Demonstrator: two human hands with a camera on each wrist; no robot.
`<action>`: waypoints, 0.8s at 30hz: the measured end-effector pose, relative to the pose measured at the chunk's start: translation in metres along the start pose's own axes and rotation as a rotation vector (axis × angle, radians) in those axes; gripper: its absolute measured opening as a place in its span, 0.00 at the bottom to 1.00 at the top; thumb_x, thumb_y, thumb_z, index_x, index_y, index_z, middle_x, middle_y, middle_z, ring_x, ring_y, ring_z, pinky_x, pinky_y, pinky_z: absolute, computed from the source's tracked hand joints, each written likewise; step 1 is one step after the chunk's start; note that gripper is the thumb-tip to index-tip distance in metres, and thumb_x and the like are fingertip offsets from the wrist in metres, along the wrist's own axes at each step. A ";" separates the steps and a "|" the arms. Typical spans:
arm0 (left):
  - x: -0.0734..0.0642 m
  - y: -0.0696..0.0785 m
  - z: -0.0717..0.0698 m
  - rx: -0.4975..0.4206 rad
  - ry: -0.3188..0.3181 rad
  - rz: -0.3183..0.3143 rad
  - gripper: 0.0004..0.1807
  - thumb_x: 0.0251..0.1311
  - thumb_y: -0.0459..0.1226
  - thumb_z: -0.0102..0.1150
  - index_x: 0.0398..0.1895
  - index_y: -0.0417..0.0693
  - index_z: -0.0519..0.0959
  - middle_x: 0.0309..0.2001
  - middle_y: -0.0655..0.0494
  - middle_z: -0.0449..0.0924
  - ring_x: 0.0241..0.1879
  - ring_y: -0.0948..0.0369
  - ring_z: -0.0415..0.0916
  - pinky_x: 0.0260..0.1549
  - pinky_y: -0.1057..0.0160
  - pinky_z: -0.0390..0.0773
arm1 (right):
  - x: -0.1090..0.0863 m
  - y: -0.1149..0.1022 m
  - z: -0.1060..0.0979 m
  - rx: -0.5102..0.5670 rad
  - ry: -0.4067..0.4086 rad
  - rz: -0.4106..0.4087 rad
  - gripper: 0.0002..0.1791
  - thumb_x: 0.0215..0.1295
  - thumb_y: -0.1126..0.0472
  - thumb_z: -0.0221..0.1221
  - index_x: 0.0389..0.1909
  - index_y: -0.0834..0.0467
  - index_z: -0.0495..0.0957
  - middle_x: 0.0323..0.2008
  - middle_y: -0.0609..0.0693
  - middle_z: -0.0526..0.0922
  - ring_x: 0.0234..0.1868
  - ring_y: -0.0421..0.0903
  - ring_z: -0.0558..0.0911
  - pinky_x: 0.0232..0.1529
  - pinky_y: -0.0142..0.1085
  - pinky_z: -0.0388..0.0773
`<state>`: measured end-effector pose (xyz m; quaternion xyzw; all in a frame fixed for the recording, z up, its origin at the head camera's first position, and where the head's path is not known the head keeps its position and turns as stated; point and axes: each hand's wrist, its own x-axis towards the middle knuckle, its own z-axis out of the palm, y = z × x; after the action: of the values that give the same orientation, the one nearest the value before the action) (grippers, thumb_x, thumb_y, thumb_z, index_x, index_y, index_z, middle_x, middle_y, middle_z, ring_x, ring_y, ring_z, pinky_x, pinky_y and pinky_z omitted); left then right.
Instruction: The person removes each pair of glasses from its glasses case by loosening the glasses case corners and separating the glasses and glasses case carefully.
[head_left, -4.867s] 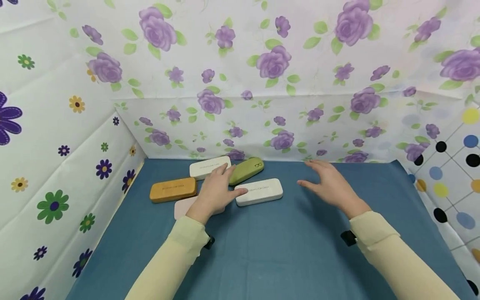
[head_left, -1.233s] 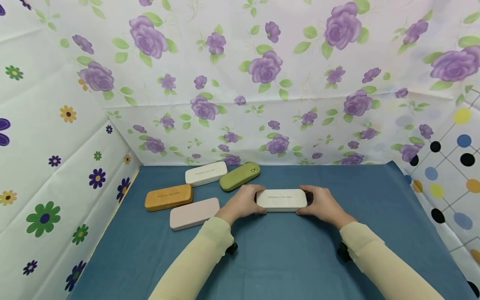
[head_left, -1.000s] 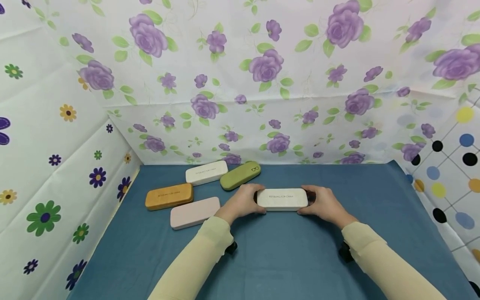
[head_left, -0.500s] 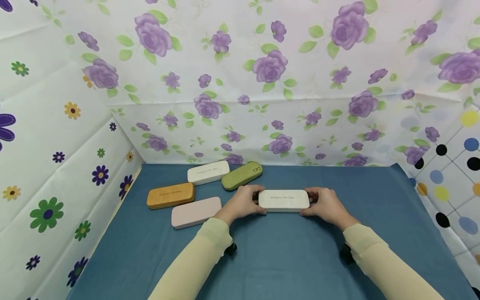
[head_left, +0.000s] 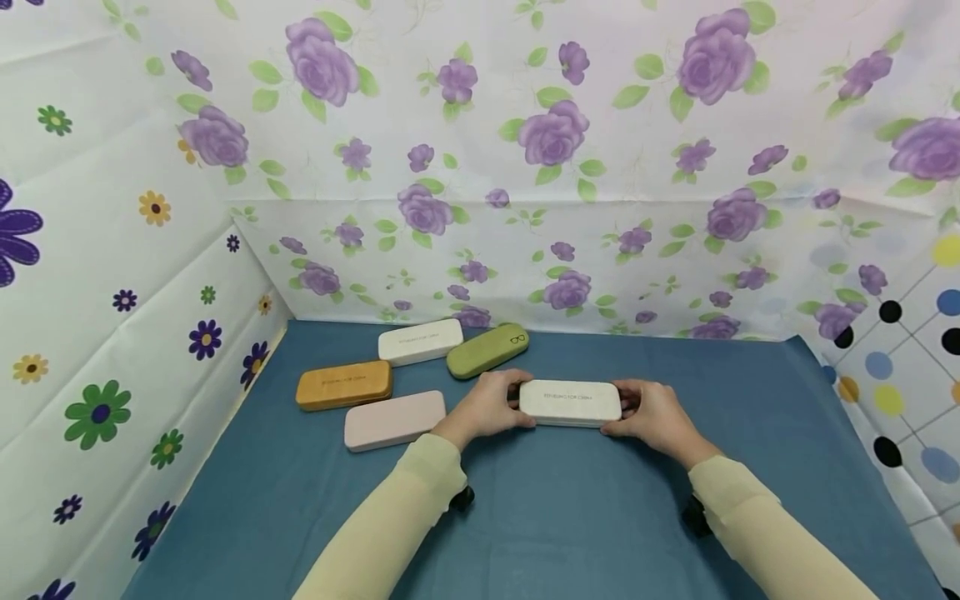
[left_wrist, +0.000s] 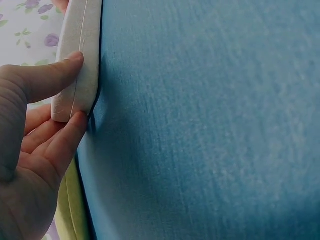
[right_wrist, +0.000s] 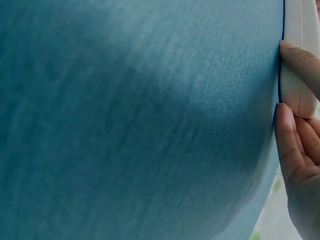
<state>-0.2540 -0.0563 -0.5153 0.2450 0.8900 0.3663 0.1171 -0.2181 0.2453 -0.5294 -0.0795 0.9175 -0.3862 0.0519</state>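
A white glasses case (head_left: 570,403) with a line of small lettering lies flat on the blue cloth, lengthwise across the middle. My left hand (head_left: 486,407) grips its left end, and my right hand (head_left: 654,417) grips its right end. In the left wrist view, the thumb presses the front side of the white case (left_wrist: 89,30) across its seam, with fingers around the end. The right wrist view has the thumb on the front of the case (right_wrist: 295,20) and fingers at its end. Left of my hands lies a pink case (head_left: 395,421).
Further left and back lie an orange case (head_left: 344,385), a second white case (head_left: 421,342) and a green case (head_left: 487,351) with a glasses mark. Blue cloth (head_left: 570,517) covers the table. A flowered sheet (head_left: 480,167) rises behind it.
Earlier my hands were apart, the left above the cases. The white case has since moved right and straightened, with both hands on its ends. Over the last second they have barely moved.
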 end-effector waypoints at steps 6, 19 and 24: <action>0.000 0.000 0.000 -0.054 -0.001 -0.030 0.40 0.44 0.42 0.74 0.64 0.51 0.69 0.53 0.60 0.76 0.52 0.64 0.75 0.42 0.71 0.79 | -0.001 0.003 0.000 0.021 0.013 -0.002 0.42 0.39 0.49 0.75 0.60 0.52 0.72 0.41 0.45 0.82 0.38 0.39 0.82 0.33 0.30 0.80; 0.000 0.003 -0.003 -0.099 -0.016 -0.061 0.41 0.43 0.42 0.74 0.64 0.48 0.68 0.54 0.58 0.75 0.52 0.63 0.75 0.41 0.71 0.80 | 0.001 0.004 0.001 0.041 0.011 0.000 0.42 0.38 0.48 0.75 0.59 0.52 0.73 0.39 0.45 0.82 0.36 0.40 0.81 0.32 0.30 0.80; 0.001 0.001 -0.003 -0.136 -0.003 -0.075 0.41 0.42 0.44 0.75 0.63 0.48 0.68 0.54 0.59 0.74 0.53 0.62 0.74 0.42 0.71 0.80 | 0.000 0.007 0.002 0.100 0.030 0.017 0.43 0.36 0.49 0.76 0.59 0.53 0.73 0.41 0.47 0.82 0.38 0.41 0.82 0.34 0.31 0.81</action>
<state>-0.2555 -0.0572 -0.5128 0.2036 0.8714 0.4209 0.1486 -0.2189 0.2492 -0.5360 -0.0633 0.8983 -0.4325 0.0453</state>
